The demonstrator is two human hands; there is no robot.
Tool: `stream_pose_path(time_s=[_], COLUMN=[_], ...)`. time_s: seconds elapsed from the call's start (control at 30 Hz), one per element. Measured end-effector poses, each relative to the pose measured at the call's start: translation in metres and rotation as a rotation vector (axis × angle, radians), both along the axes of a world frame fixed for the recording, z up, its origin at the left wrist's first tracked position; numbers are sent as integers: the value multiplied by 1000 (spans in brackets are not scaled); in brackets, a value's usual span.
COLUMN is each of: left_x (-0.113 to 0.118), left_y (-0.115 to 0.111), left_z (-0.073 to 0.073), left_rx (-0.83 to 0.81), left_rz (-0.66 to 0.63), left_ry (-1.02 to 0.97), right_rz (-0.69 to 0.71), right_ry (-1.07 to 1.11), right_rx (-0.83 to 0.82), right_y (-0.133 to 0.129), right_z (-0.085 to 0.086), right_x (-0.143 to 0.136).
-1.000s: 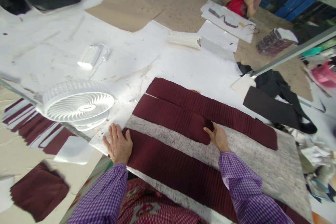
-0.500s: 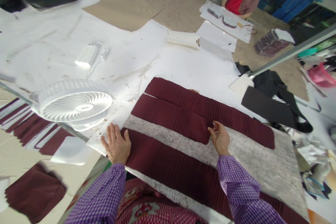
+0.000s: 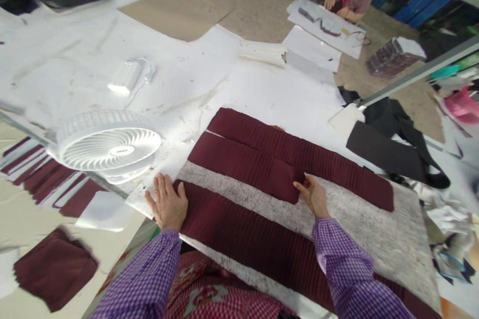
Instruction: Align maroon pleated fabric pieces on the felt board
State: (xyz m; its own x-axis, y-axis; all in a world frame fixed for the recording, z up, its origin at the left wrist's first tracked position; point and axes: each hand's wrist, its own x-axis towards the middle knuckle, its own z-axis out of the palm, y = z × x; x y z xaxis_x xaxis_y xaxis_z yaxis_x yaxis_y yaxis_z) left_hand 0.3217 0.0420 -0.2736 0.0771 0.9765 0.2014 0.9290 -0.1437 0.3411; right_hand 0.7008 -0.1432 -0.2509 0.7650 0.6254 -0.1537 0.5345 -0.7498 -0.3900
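On the board [image 3: 396, 244] lie maroon rows: long front row [image 3: 247, 234], back row [image 3: 299, 151], shorter middle row [image 3: 243, 164] between. The left hand [image 3: 168, 204] rests flat, fingers spread, holding nothing, at the front row's end; the right hand [image 3: 315, 197] pinches the middle row's right corner, thumb to forefinger. A sideways tug could skew that row's overlapped pieces.

maroon fabric pieces [image 3: 245, 165] lie flat, apparently overlapping, in three rows.

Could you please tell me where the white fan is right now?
In the head view, the white fan is on the left, up and to the left of the person's left hand and below the small white corded device.
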Motion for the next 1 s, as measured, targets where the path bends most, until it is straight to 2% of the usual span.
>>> stream_pose_path(time_s=[0.27,0.47,0.8,1.0], left_x=[0,0,1,0], left_y=[0,0,0,0], left_z=[0,0,2,0], left_rx=[-6,-13,10,5], left_rz=[-2,-5,-5,-6], left_ry=[-6,-11,-6,-5], right_rz=[-23,-16,9,-31], right_ry=[-43,-56,-195,-142], right_rx=[13,74,216,214], right_y=[0,-4,-2,-6], right_z=[5,5,9,2], right_x=[-9,-15,-30,-27])
